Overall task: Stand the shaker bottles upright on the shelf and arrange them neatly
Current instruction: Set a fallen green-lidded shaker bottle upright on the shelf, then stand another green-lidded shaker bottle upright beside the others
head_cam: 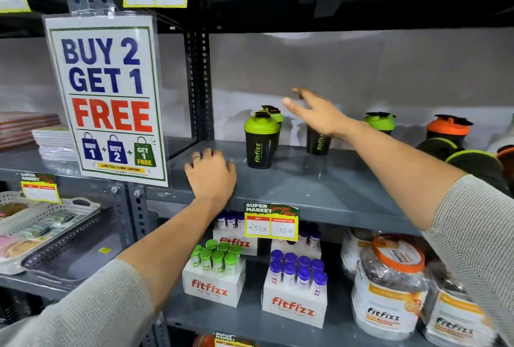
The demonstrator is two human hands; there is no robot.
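Here the right hand [314,113] hovers open, empty, above upright shaker bottles [261,140] at the shelf [306,182] back; tipped bottles [472,161] lie further right, nearer it; the left hand [212,175] rests flat on the shelf edge

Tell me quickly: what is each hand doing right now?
Left hand: open, resting flat on the shelf edge, holding nothing.
Right hand: open, fingers spread above a shaker bottle, holding nothing.

Grey knit sleeves [478,224]; ring [196,157] on left finger.
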